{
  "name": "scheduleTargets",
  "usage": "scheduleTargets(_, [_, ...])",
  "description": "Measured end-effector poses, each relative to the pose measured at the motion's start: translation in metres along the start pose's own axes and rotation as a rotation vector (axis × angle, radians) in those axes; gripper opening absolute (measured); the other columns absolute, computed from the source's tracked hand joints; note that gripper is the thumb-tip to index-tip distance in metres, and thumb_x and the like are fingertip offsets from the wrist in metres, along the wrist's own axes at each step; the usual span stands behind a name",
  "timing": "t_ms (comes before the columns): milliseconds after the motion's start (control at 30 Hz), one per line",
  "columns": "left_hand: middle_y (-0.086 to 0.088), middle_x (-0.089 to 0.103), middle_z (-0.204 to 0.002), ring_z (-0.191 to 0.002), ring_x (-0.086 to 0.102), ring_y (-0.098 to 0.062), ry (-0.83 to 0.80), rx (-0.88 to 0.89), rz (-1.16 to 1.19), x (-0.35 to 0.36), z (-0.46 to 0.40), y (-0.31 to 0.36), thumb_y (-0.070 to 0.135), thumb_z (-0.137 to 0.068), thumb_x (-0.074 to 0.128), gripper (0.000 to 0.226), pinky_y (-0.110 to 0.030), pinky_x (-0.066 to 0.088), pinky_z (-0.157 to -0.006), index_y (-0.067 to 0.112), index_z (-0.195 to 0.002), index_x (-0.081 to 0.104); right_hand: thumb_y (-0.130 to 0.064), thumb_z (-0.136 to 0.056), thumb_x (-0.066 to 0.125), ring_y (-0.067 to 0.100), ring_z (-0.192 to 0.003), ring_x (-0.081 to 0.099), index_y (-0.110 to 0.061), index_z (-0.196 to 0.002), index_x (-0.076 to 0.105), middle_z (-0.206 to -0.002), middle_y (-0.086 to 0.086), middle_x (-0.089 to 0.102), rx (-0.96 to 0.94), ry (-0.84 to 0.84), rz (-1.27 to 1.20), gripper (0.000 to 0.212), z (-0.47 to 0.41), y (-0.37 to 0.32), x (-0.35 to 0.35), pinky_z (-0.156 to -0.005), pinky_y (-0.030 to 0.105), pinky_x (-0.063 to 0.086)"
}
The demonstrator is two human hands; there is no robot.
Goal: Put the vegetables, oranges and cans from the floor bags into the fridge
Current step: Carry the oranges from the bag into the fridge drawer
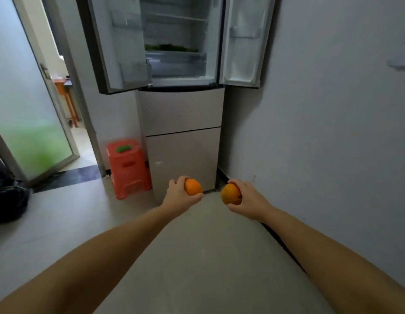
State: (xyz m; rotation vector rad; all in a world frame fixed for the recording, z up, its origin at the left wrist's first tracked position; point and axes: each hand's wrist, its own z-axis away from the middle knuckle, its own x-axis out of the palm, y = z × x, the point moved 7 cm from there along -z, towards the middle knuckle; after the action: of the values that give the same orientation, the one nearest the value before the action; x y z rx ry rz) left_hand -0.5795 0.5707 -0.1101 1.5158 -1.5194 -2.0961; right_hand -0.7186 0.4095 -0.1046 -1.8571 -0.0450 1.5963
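Note:
My left hand (177,193) grips one orange (193,187) and my right hand (248,198) grips a second orange (231,194). Both are held out in front of me, low, before the fridge's lower drawers. The fridge (183,114) stands ahead with both upper doors swung open. Green leafy vegetables (171,47) lie on a lower shelf inside, above a clear drawer. The other shelves and door bins look bare.
An orange plastic stool (129,168) with a green item on top stands left of the fridge. A dark bag (8,200) lies on the floor at far left. A frosted glass door (31,123) stands open at left. A white wall (321,132) runs close on the right.

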Motion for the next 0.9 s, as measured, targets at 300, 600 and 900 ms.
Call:
scheduleTargets(300, [-0.010, 0.030, -0.134, -0.115, 0.048, -0.028, 0.005, 0.120, -0.049, -0.012, -0.211, 0.062, 0.040, -0.080, 0.071, 0.070, -0.038, 0.048, -0.097, 0.023, -0.136, 0.033, -0.032, -0.079, 0.072, 0.027, -0.111, 0.051, -0.033, -0.136, 0.032, -0.132, 0.009, 0.038, 0.033, 0.129, -0.115, 0.069, -0.187, 0.032, -0.075, -0.096, 0.039, 0.047])
scheduleTargets(600, [-0.010, 0.030, -0.134, -0.112, 0.048, -0.029, 0.087, 0.069, 0.005, 0.006, -0.415, 0.081, 0.038, -0.080, 0.070, 0.067, -0.033, 0.049, -0.085, 0.022, -0.134, 0.033, -0.032, -0.081, 0.071, 0.026, -0.113, 0.050, -0.033, -0.137, 0.031, -0.133, 0.008, 0.038, -0.056, 0.130, -0.147, 0.069, -0.396, 0.076, -0.115, -0.096, 0.038, 0.047])
scheduleTargets(900, [-0.011, 0.033, -0.134, -0.108, 0.048, -0.027, 0.295, -0.088, 0.288, -0.047, -0.603, 0.096, 0.034, -0.082, 0.069, 0.063, -0.031, 0.051, -0.072, 0.020, -0.134, 0.036, -0.025, -0.082, 0.072, 0.028, -0.119, 0.049, -0.023, -0.144, 0.023, -0.139, 0.010, 0.036, -0.104, 0.143, -0.484, 0.078, -0.615, 0.072, -0.180, -0.097, 0.042, 0.047])
